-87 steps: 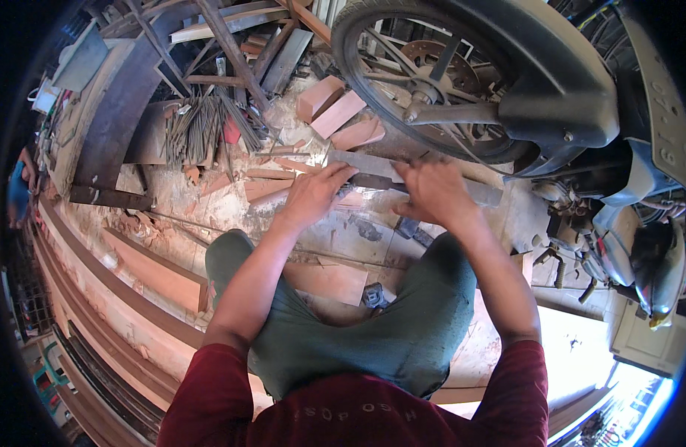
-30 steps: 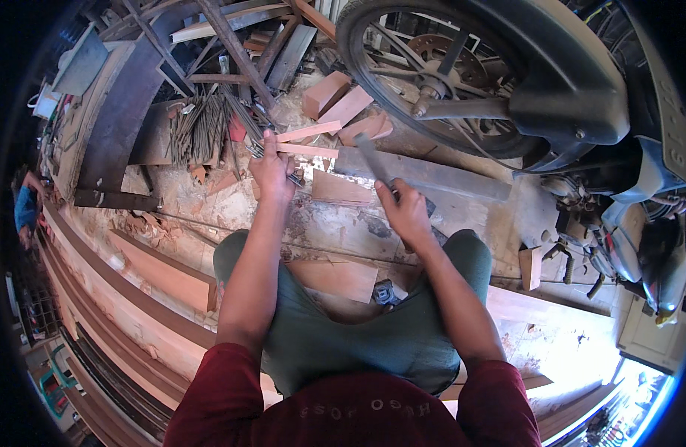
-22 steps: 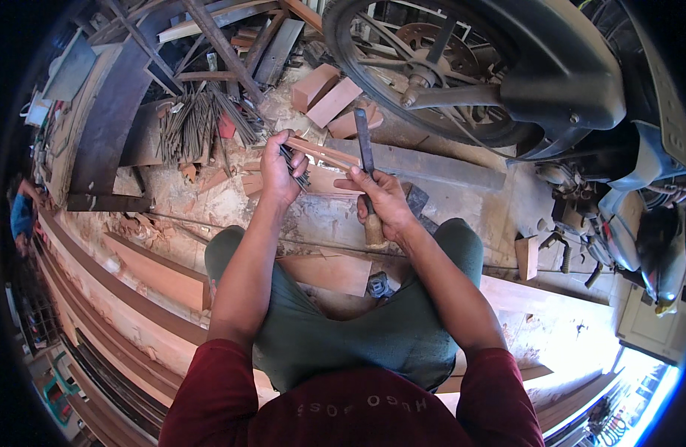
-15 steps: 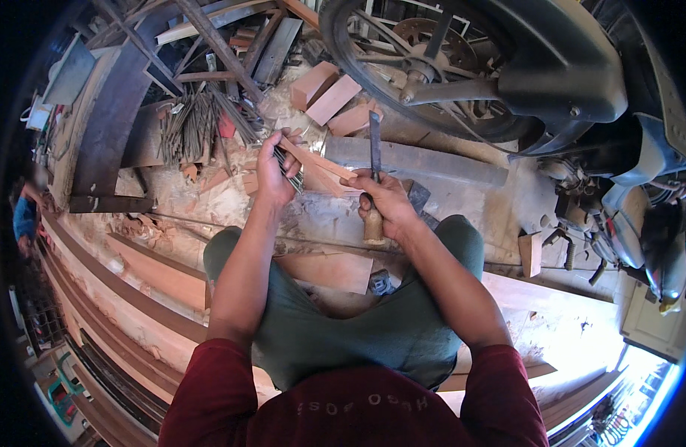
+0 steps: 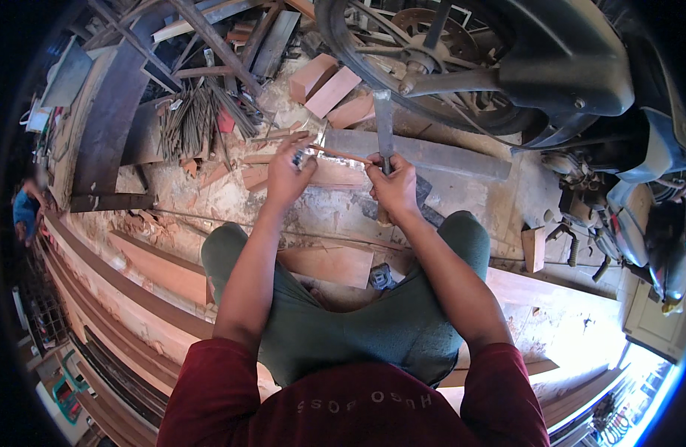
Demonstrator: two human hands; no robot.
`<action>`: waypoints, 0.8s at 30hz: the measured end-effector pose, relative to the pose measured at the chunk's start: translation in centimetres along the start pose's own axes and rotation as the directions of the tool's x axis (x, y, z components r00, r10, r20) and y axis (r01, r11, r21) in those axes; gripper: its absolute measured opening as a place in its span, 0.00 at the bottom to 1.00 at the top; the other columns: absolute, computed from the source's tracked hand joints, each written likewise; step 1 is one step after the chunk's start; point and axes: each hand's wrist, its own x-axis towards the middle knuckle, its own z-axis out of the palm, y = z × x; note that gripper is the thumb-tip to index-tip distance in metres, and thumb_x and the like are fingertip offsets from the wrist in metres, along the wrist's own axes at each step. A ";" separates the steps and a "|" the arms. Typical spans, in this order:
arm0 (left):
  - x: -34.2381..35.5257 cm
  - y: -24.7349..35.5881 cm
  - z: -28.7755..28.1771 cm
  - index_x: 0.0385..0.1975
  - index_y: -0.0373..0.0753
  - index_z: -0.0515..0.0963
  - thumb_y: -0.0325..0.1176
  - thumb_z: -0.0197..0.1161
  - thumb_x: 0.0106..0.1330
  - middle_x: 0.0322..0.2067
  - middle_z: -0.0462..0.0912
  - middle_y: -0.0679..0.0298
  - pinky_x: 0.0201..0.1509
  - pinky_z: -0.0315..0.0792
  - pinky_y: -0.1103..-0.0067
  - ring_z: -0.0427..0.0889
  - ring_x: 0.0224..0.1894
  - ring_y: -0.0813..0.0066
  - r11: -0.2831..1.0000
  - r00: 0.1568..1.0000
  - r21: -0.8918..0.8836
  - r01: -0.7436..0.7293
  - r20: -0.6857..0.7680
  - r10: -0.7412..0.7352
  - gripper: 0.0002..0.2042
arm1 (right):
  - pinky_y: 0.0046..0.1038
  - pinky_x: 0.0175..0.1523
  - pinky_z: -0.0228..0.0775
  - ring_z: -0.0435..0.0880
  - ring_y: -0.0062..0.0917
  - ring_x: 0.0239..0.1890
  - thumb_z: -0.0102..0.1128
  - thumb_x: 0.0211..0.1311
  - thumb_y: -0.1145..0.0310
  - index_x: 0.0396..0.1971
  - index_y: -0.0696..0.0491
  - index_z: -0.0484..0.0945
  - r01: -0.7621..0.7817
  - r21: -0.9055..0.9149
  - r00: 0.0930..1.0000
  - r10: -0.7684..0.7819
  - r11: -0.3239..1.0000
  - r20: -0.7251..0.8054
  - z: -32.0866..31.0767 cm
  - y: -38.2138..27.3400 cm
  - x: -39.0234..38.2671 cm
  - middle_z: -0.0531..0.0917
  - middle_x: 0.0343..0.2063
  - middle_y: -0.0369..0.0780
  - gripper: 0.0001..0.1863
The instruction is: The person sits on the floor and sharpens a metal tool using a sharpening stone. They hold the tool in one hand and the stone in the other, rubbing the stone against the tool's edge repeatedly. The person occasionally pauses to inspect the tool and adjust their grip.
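My right hand (image 5: 394,185) is wrapped round a chisel (image 5: 385,123), its broad metal blade pointing up and away and its handle end showing below the fist. The thumb side of that hand also pinches one end of a thin reddish wood strip (image 5: 341,154), seen nearly edge-on. My left hand (image 5: 289,175) has its fingers and thumb curled about the strip's other end; something small and dark shows among those fingers, too unclear to name. Just beneath the strip, a flat piece of wood (image 5: 335,176) lies on the floor.
A motorcycle wheel (image 5: 425,63) stands at the far right. Wood blocks (image 5: 333,91) and a bundle of thin rods (image 5: 194,123) lie beyond my hands. A long grey beam (image 5: 462,160) crosses behind the chisel. Planks (image 5: 134,298) run along the left, where another person (image 5: 26,208) is visible.
The strip has turned from showing its broad face to nearly edge-on. The chisel has turned too, its blade now showing wider. My left hand has shifted slightly right.
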 end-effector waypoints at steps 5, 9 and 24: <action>-0.5 0.3 0.5 0.42 0.43 0.84 0.38 0.67 0.65 0.44 0.85 0.54 0.50 0.77 0.65 0.84 0.46 0.54 0.965 0.937 0.187 0.183 0.265 -0.229 0.10 | 0.36 0.32 0.78 0.87 0.35 0.23 0.66 0.56 0.65 0.39 0.59 0.83 0.031 -0.151 0.999 -0.037 0.988 -0.038 -0.4 0.4 0.5 0.85 0.21 0.47 0.15; -2.6 -6.8 2.3 0.43 0.42 0.84 0.42 0.67 0.65 0.37 0.86 0.50 0.48 0.76 0.62 0.85 0.42 0.51 0.879 0.795 0.328 0.345 0.396 -0.460 0.13 | 0.43 0.43 0.77 0.87 0.51 0.35 0.66 0.55 0.61 0.40 0.60 0.82 0.102 -0.313 0.994 -0.113 0.944 -0.014 -0.7 2.3 1.8 0.84 0.26 0.57 0.19; -1.1 -3.2 2.7 0.55 0.43 0.80 0.36 0.71 0.55 0.52 0.79 0.54 0.60 0.73 0.67 0.79 0.55 0.55 0.933 0.879 0.300 0.197 0.367 -0.304 0.24 | 0.38 0.32 0.81 0.86 0.32 0.28 0.53 0.67 0.66 0.44 0.66 0.73 -0.230 -0.205 0.890 0.291 0.951 0.352 -1.9 0.0 -0.2 0.83 0.28 0.47 0.16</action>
